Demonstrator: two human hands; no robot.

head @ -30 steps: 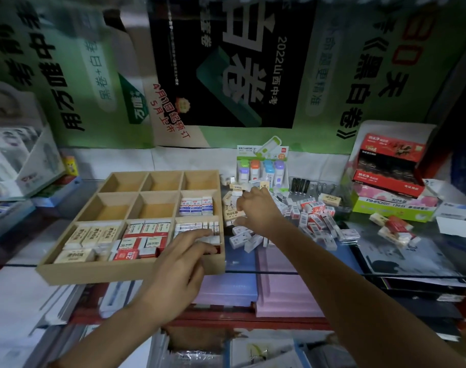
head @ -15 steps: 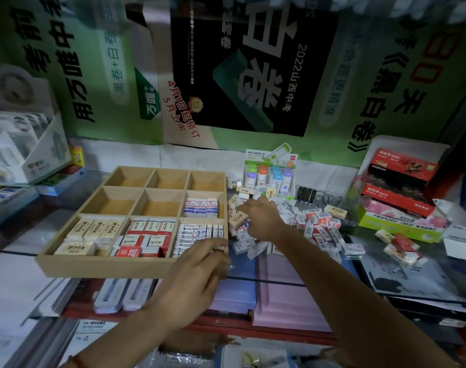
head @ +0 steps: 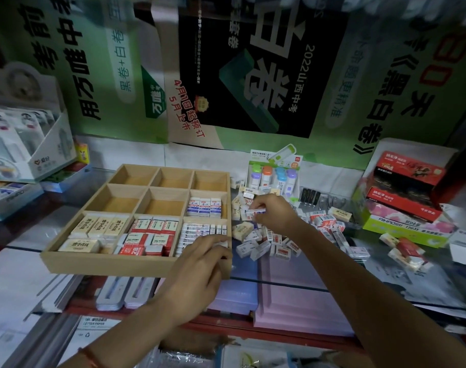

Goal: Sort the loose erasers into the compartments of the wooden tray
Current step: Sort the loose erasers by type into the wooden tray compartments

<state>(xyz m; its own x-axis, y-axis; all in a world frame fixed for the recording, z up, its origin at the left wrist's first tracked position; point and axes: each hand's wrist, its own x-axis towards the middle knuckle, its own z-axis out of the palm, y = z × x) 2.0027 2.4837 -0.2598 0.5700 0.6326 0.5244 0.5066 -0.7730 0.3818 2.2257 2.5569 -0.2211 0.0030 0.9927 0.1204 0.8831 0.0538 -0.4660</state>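
Sorting sleeved erasers into a pale wooden tray (head: 136,266), seen from the head camera.

Square, smooth-planed, split three by three into nine compartments. Front-left: four cream rectangular erasers (head: 99,227) in matt paper sleeves. Front-middle: red-and-white sleeved blocks (head: 152,235) marked 2B, too overlapped to count. Front-right: thin white blue-printed erasers (head: 194,231) stood on edge in a row. Middle-right: three white erasers with blue and red print (head: 204,207), side by side. Bare wood floor in the other five. Over the tray's front-right corner, left hand (head: 197,272), fingertips pinched on one small white eraser (head: 222,244). Just right of the tray, above a jumbled heap of loose boxy erasers (head: 269,244) on the glass counter top (head: 292,269), right hand (head: 274,215), thumb and fingers clamped on one white blue-and-red-printed eraser (head: 255,211). Behind that heap, a card pack of four plastic tubes (head: 273,176) capped green, orange, blue, purple.
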